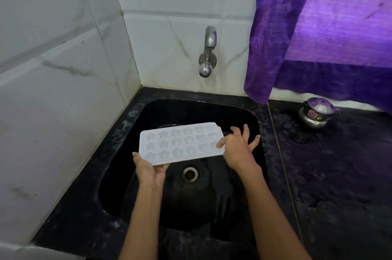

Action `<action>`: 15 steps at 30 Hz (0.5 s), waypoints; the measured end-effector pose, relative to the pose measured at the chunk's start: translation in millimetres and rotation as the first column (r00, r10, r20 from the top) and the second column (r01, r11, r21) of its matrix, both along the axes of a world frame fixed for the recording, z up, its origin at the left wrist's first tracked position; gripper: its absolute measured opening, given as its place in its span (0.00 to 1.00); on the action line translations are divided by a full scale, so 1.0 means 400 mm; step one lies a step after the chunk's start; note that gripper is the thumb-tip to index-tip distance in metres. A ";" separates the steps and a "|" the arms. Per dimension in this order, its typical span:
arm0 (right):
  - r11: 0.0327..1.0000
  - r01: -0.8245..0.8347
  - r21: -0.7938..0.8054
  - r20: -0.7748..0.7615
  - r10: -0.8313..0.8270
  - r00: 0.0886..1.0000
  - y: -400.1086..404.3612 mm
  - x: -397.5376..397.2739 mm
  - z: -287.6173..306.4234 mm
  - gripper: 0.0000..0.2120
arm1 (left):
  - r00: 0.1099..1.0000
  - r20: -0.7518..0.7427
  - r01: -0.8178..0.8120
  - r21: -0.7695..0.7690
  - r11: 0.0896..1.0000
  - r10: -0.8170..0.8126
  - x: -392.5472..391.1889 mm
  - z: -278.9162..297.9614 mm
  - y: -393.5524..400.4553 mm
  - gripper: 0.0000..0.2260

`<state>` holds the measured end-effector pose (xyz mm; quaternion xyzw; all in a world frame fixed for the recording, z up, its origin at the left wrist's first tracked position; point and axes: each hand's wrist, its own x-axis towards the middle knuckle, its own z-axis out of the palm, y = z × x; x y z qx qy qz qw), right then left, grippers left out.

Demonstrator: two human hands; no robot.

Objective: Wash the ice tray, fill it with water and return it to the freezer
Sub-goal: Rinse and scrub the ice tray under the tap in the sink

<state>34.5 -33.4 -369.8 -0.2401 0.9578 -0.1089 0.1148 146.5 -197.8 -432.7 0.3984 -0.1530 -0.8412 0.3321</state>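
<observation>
A white ice tray with star- and flower-shaped cells is held level above a black sink, over the drain. Its near-left corner is supported from beneath by the left hand, thumb at the edge. Its right end is touched by the thumb of the right hand, the other fingers being spread apart. A metal tap is fixed to the tiled wall behind. A small lidded steel pot stands on the dark counter, beneath a purple curtain
</observation>
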 end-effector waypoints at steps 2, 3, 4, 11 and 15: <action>1.000 -0.014 0.005 0.017 0.014 1.000 -0.004 0.003 -0.005 0.19 | 1.000 -0.002 0.007 -0.007 1.000 -0.007 -0.001 0.005 0.005 0.25; 1.000 -0.018 0.005 0.028 0.017 0.999 -0.006 0.005 -0.005 0.18 | 1.000 -0.005 0.007 -0.006 1.000 -0.007 -0.001 0.007 0.005 0.24; 1.000 -0.024 0.008 0.033 0.023 0.999 -0.009 0.008 -0.004 0.18 | 1.000 -0.008 0.006 -0.003 1.000 -0.006 -0.001 0.008 0.006 0.24; 0.999 -0.019 0.026 0.037 0.018 0.999 -0.009 0.011 0.004 0.15 | 1.000 0.004 0.011 -0.010 1.000 -0.011 0.000 0.011 0.008 0.25; 1.000 -0.020 0.023 0.037 0.019 0.999 -0.011 0.009 0.008 0.14 | 1.000 0.009 0.005 -0.006 1.000 -0.004 0.000 0.011 0.008 0.25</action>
